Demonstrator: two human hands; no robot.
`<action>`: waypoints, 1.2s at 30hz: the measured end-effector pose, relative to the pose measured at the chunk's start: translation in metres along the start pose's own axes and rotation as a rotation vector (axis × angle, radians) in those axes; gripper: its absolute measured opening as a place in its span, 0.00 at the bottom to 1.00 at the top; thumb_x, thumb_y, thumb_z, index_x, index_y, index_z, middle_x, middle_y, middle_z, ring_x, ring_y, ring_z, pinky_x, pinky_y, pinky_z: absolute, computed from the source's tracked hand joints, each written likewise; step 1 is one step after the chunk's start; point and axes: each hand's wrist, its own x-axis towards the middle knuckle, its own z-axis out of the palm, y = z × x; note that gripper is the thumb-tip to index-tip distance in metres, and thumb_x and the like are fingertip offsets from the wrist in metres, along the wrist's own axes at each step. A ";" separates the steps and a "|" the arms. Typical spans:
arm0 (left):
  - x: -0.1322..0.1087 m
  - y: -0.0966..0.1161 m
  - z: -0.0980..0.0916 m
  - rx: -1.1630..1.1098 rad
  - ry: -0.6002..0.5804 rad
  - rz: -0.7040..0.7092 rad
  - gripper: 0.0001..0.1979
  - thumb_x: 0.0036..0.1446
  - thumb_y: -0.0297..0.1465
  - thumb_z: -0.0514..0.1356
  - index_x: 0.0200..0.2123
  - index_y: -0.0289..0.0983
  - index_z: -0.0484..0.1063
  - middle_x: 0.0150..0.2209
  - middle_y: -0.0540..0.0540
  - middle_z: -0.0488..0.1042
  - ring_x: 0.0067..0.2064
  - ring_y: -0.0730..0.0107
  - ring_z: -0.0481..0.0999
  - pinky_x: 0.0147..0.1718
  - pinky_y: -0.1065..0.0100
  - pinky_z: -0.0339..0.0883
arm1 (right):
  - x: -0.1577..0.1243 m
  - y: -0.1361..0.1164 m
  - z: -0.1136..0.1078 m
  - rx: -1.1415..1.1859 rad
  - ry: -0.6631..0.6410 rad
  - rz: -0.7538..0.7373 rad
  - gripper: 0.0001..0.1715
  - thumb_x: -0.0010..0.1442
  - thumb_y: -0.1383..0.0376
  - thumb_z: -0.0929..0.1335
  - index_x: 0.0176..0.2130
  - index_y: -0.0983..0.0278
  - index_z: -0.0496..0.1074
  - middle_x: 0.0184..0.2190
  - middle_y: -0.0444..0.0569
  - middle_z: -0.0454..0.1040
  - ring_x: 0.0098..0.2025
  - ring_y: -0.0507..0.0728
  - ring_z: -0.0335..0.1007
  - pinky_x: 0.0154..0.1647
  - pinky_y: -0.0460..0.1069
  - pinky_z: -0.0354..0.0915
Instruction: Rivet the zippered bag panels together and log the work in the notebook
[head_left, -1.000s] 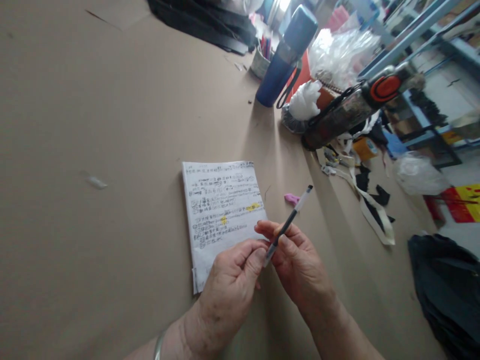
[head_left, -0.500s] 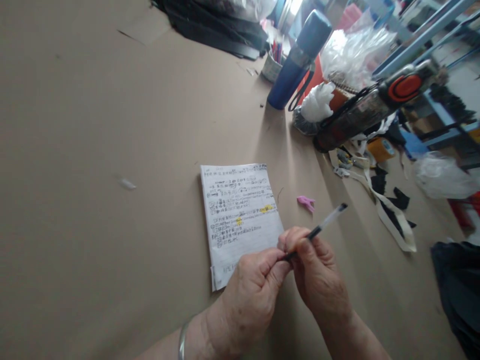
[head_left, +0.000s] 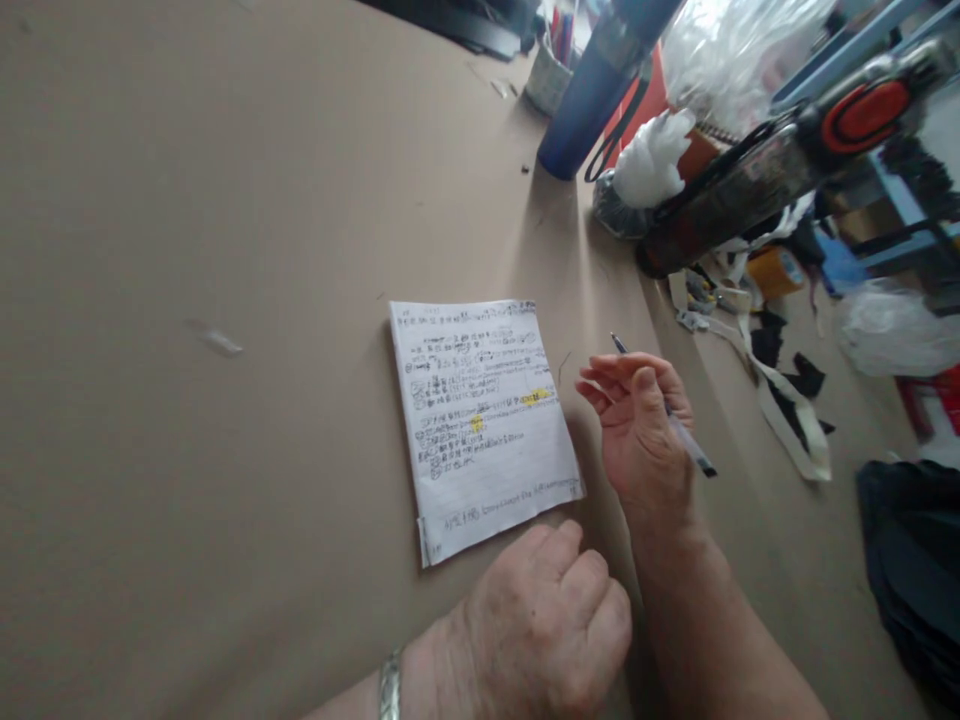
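Observation:
My right hand [head_left: 637, 425] holds a slim pen [head_left: 691, 446] loosely, its fingers partly bent and the thumb raised. The pen runs slantwise behind the fingers, its dark tip showing above them and its clear barrel beside the wrist. Just left of that hand lies a notepad [head_left: 495, 470] with lined white paper, handwriting and two yellow marks. Below its bottom edge, my left hand [head_left: 547, 620] is curled closed, back upward; anything inside it is hidden. A bracelet [head_left: 390, 687] circles the left wrist.
A blue bottle [head_left: 585, 100] and a pen cup [head_left: 549, 80] stand at the back. Right of them lean a dark flask [head_left: 750, 185] and a white crumpled bag [head_left: 652, 160]. Fabric strips [head_left: 795, 420] and orange tape [head_left: 775, 272] lie rightward. A dark cloth [head_left: 911, 570] sits at the right edge.
My hands have come apart. The right hand has moved up with the pen turned round in it; the left has dropped lower. The pink clip is now out of sight.

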 end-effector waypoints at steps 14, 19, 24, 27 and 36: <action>-0.013 -0.009 0.017 0.208 -0.155 -0.025 0.06 0.57 0.32 0.57 0.32 0.36 0.72 0.50 0.37 0.72 0.56 0.44 0.69 0.58 0.49 0.57 | 0.008 0.020 -0.010 -0.008 -0.244 0.061 0.09 0.61 0.57 0.67 0.40 0.58 0.73 0.40 0.47 0.77 0.46 0.57 0.74 0.53 0.58 0.67; -0.011 -0.009 0.011 0.148 -0.263 -0.044 0.07 0.59 0.34 0.57 0.33 0.37 0.72 0.53 0.39 0.69 0.59 0.42 0.64 0.60 0.47 0.53 | 0.000 0.020 -0.011 -0.123 -0.264 0.030 0.11 0.62 0.57 0.66 0.42 0.58 0.73 0.40 0.48 0.76 0.46 0.58 0.73 0.55 0.59 0.65; -0.007 -0.008 0.004 0.136 -0.330 -0.042 0.09 0.59 0.35 0.57 0.35 0.35 0.71 0.54 0.36 0.68 0.59 0.38 0.63 0.59 0.44 0.55 | -0.006 0.023 -0.006 -0.214 -0.261 -0.031 0.13 0.62 0.54 0.66 0.41 0.57 0.73 0.38 0.47 0.76 0.44 0.57 0.73 0.52 0.57 0.67; -0.006 -0.008 0.002 0.128 -0.340 -0.045 0.09 0.59 0.35 0.57 0.36 0.34 0.70 0.53 0.34 0.67 0.60 0.37 0.61 0.60 0.43 0.54 | -0.007 0.026 -0.007 -0.225 -0.257 -0.036 0.12 0.62 0.54 0.66 0.41 0.57 0.73 0.35 0.45 0.76 0.40 0.56 0.74 0.50 0.56 0.69; -0.011 -0.006 0.010 0.169 -0.213 -0.082 0.07 0.59 0.32 0.56 0.33 0.34 0.69 0.53 0.35 0.68 0.59 0.38 0.63 0.59 0.43 0.55 | -0.008 0.026 -0.002 -0.217 -0.229 -0.117 0.13 0.63 0.58 0.65 0.48 0.55 0.71 0.41 0.45 0.76 0.45 0.56 0.73 0.51 0.56 0.67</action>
